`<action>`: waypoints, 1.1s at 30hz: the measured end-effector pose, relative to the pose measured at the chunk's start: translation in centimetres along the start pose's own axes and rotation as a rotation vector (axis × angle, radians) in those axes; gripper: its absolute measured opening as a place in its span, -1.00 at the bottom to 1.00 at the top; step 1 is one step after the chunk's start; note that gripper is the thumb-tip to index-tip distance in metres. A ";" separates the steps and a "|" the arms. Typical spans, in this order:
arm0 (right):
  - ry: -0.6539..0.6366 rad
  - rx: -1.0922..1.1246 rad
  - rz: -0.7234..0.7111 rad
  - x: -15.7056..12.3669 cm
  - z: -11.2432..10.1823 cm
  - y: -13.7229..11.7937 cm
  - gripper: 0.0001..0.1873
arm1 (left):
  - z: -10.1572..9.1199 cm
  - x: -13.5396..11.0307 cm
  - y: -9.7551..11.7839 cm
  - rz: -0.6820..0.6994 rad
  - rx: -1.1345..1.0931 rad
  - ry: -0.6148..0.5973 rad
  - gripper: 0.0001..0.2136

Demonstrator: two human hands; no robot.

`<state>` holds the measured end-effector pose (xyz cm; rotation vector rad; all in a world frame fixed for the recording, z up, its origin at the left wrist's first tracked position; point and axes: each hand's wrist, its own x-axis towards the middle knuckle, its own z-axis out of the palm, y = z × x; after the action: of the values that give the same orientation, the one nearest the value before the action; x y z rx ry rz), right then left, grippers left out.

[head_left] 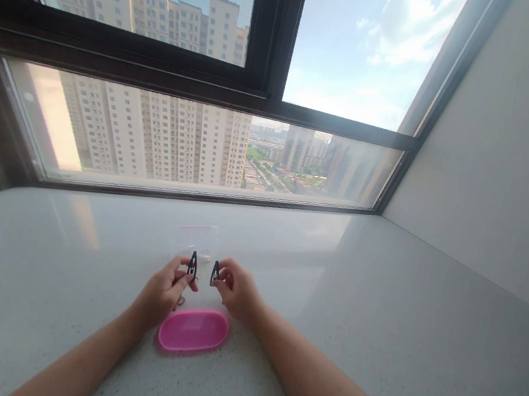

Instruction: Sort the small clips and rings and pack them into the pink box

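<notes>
Gripping one black clip apiece, both hands are occupied at this moment. The left hand (167, 286) pinches the left clip (193, 266) between thumb and fingers, its narrow end pointing up. The right hand (239, 293) grasps the right clip (215, 273) in the same manner, also upright. The two clips face each other with a gap between them; they do not touch. Both are raised to the far side of the pink dish (194, 333), which sits on the pale, speckled counter (371, 351) nearer the wearer.

Other items noted: a clear bag (200, 236) with a pink strip along its upper edge lies just beyond the hands. A small round item (182, 300) shows beside the left hand, partly hidden; its nature cannot be determined. Further small, pale pieces appear between the hands, too faint to identify. A window stands behind the counter.

Progress, as judged from the present arrangement: picking up is complete for both clips, one per hand. Setting down is outstanding for both, as neither rests in the dish or on the counter. The work is assessed as part-way. Whether the bag holds further items cannot be confirmed.
</notes>
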<state>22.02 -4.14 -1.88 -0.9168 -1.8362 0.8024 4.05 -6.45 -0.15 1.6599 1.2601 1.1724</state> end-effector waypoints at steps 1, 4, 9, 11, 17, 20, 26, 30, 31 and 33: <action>-0.001 0.000 0.000 0.0 0.0 0.0 -0.79 | 0.0 0.0 0.0 0.000 0.002 -0.002 -0.77; 0.007 -0.002 0.001 0.0 0.0 0.1 -0.78 | 0.0 0.0 0.0 -0.001 0.005 0.003 -0.77; 0.005 0.003 -0.001 0.0 0.0 0.2 -0.77 | 0.0 0.0 -0.1 -0.001 0.020 0.007 -0.77; 0.002 0.009 -0.002 0.0 0.0 0.2 -0.78 | 0.0 0.0 -0.1 0.000 0.025 0.007 -0.77; -0.004 -0.002 -0.002 0.0 0.0 0.1 -0.78 | 0.0 0.1 -0.2 0.003 0.027 0.006 -0.77; -0.004 0.003 -0.008 0.0 0.0 0.2 -0.77 | -0.1 0.2 -0.2 0.002 0.019 0.007 -0.77; -0.001 0.009 -0.011 0.0 0.0 0.3 -0.77 | 0.0 0.2 -0.1 -0.002 0.000 0.004 -0.76; -0.006 0.005 -0.001 0.0 0.0 0.2 -0.78 | 0.0 0.2 -0.1 0.001 -0.015 -0.002 -0.77; -0.008 0.005 0.004 0.0 0.0 0.2 -0.77 | 0.0 0.1 -0.2 0.002 -0.021 -0.009 -0.78; -0.011 0.007 0.010 0.0 0.0 0.1 -0.77 | -0.1 0.1 -0.4 0.005 -0.027 -0.025 -0.78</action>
<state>22.02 -4.09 -1.93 -0.9193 -1.8390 0.8207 3.88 -6.25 -0.44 1.6537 1.2206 1.1636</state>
